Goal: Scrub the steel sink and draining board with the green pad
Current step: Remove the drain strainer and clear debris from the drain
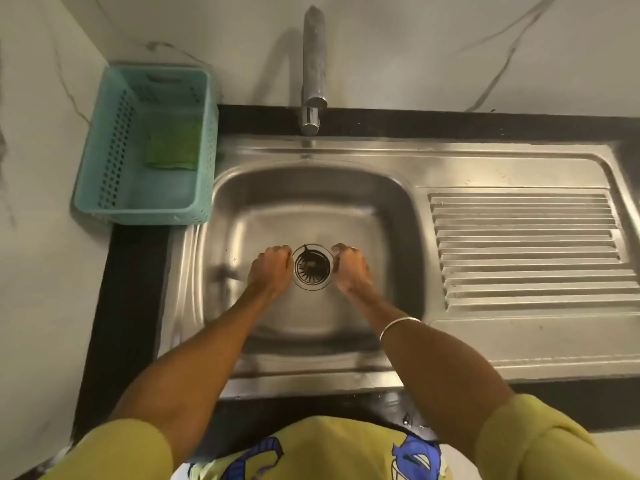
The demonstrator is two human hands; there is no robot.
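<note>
Hands are hovering clenched and empty, left hand [272,266] and right hand [349,268] flanking the drain [313,267], so reaching first for the green pad [172,144] lying in the basket [104,188] seems wisest.

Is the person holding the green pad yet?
No, the green pad lies in the teal basket, while the left hand and right hand flank the drain, holding nothing.

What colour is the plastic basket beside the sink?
The basket is light teal; the head view shows it, with the green pad inside.
</note>
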